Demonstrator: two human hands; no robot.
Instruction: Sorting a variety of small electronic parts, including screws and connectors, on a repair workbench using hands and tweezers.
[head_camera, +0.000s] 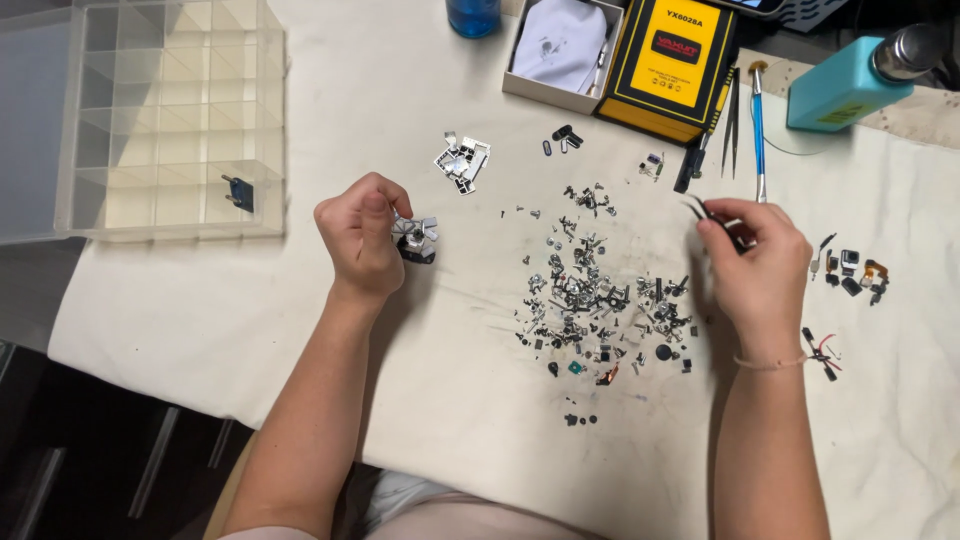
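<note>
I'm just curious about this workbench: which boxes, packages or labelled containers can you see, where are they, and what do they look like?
Yellow box lid: top centre, rectangular, black border, dark label.
Open box: left of it, beige, white pouch inside.
Teal bottle: top right, blocky, metal cap.
Clear organiser: top left, gridded compartments, one small blue part.

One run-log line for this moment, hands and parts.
left hand: holds small metal part | right hand: grips tweezers | pile of screws between hands | white cloth underneath
</note>
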